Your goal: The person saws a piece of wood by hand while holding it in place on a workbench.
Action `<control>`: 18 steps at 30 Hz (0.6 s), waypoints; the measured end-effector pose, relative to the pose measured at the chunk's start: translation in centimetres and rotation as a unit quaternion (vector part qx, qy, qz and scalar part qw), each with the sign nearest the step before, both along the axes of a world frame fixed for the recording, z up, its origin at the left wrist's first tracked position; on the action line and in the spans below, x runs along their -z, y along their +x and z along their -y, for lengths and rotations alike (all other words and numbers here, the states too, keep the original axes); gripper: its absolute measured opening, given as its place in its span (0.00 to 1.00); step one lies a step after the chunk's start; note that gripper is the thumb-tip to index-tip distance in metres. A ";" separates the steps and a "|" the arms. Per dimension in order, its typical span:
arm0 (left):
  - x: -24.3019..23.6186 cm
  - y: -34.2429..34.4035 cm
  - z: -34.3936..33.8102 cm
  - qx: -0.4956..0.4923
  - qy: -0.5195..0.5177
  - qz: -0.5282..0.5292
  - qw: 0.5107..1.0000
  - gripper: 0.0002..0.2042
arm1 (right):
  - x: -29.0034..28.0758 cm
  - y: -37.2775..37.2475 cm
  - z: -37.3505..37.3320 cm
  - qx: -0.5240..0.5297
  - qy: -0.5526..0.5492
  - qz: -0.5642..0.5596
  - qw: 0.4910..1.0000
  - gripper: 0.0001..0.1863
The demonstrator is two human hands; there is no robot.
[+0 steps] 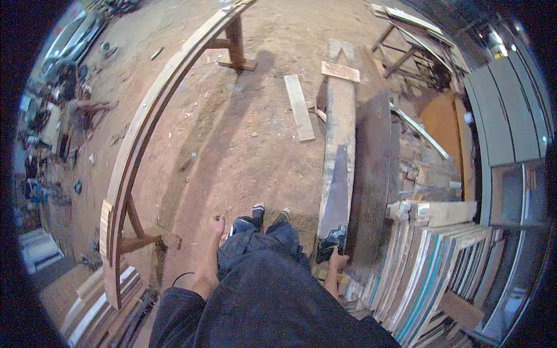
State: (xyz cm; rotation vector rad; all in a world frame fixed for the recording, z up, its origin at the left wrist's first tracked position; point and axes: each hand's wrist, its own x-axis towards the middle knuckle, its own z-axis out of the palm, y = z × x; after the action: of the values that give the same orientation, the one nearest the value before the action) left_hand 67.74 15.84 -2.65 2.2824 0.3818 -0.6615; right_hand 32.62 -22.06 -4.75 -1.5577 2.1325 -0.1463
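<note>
My right hand (336, 259) is wrapped around the black handle of a handsaw (335, 200). Its grey blade points away from me and tapers to the far end, over or against a long, worn wooden plank (340, 119). I cannot tell whether blade and plank touch. A short pale board (340, 71) lies crosswise near the plank's far end. On my left side, my left hand (217, 226) hangs low with its fingers curled in, and nothing shows in it. Further left runs a long wooden beam (139, 119) on legs.
A loose pale board (299, 108) lies on the dirt floor (255, 156). To the right stand a dark panel (372, 168), a stack of boards on edge (420, 272) and grey cabinets (507, 110). More timber (96, 301) is piled at lower left.
</note>
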 end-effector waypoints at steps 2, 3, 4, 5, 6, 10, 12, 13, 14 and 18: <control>-3.6 0.7 2.3 0.009 0.019 0.003 1.000 0.15 | 1.2 -1.2 1.9 -0.019 0.034 -0.094 0.995 0.35; -4.8 1.4 2.5 0.004 0.018 -0.008 1.000 0.15 | 1.4 -1.3 2.4 -0.027 0.054 -0.096 0.994 0.33; -5.7 1.6 3.2 0.002 0.013 -0.026 1.000 0.16 | 1.4 -1.7 3.5 -0.028 0.074 -0.079 0.994 0.32; -7.5 1.3 4.0 -0.015 0.032 -0.046 0.998 0.16 | 1.4 -2.3 4.7 -0.027 0.096 -0.067 0.993 0.31; -7.6 1.1 3.4 -0.034 0.034 -0.048 0.998 0.16 | 1.4 -2.2 5.1 -0.028 0.114 -0.039 0.992 0.30; 2.2 -1.4 -2.8 -0.081 -0.003 -0.041 0.996 0.17 | 2.4 -3.3 6.3 -0.060 0.109 0.183 0.975 0.27; 5.5 -1.7 -6.2 -0.086 0.006 -0.037 0.996 0.17 | 1.1 -1.6 5.8 -0.096 0.070 0.159 0.980 0.26; 7.2 -1.2 -5.5 -0.070 -0.002 -0.034 0.997 0.17 | -0.1 -1.1 7.1 -0.111 0.020 0.130 0.985 0.25; 8.8 -1.8 -5.4 -0.056 0.000 -0.032 0.998 0.18 | -1.4 -0.5 7.7 -0.137 -0.027 0.096 0.985 0.24; 9.8 -0.3 -7.1 -0.032 0.013 -0.010 0.999 0.18 | -5.3 4.6 8.1 -0.255 -0.147 0.081 0.952 0.21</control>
State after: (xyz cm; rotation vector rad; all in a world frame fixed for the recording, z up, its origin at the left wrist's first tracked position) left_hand 67.47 22.98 -12.50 2.2794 0.4740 -0.6510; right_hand 37.25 -30.17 0.54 -2.1359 1.5723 -0.4124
